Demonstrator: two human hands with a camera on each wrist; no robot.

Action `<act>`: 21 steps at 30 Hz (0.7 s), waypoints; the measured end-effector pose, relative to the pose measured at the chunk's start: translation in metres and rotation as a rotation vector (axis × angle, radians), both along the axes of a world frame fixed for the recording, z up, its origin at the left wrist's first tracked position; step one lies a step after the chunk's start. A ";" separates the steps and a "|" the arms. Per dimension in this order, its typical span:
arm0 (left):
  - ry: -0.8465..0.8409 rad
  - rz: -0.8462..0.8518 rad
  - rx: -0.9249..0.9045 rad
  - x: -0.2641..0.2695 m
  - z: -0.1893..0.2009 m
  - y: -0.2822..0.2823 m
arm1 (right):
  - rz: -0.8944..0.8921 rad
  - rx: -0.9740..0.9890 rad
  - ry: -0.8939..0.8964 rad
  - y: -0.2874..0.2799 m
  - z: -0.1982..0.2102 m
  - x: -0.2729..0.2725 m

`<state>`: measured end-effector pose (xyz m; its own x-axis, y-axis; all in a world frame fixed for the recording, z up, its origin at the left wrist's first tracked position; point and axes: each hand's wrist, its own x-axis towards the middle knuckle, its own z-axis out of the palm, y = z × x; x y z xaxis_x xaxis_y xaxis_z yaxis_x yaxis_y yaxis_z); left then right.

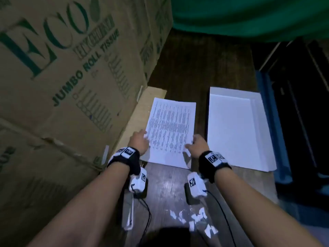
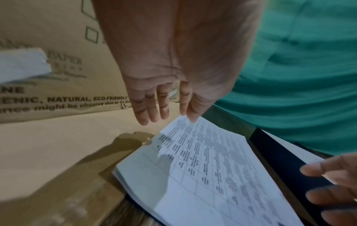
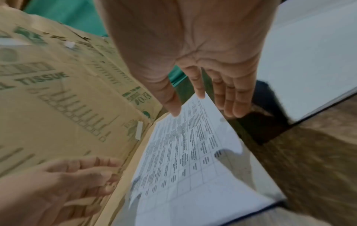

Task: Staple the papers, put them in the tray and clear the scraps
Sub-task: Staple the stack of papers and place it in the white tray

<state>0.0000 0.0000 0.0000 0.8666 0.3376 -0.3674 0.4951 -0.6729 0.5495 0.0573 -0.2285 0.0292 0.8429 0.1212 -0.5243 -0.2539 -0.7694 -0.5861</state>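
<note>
Dim light. Dark wood bench (image 1: 195,68); big printed cardboard boxes (image 1: 71,68) along its left edge, green cloth (image 1: 249,18) at far end.

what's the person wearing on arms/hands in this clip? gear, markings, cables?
Forearms are bare, with no sleeves or gloves on the left hand or right hand. Each wrist carries a black band topped with white tiles bearing black square code markers. A white camera unit with its own marker hangs under each wrist, and a thin black cable runs back from it.
</note>
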 end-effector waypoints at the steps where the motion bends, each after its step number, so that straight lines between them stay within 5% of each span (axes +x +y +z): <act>1: -0.010 0.037 -0.018 0.006 -0.006 0.004 | -0.029 -0.006 0.002 0.005 -0.007 0.007; 10: 0.037 0.210 -0.131 0.039 -0.014 -0.002 | -0.273 -0.105 0.049 0.030 -0.028 0.039; 21: -0.103 0.212 -0.386 0.019 -0.007 0.000 | -0.458 0.350 0.192 0.016 -0.022 0.042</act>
<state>0.0188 0.0002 -0.0067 0.8316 0.3668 -0.4170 0.5298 -0.2988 0.7937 0.0994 -0.2126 0.0072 0.7443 -0.0392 -0.6667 -0.6401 -0.3267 -0.6954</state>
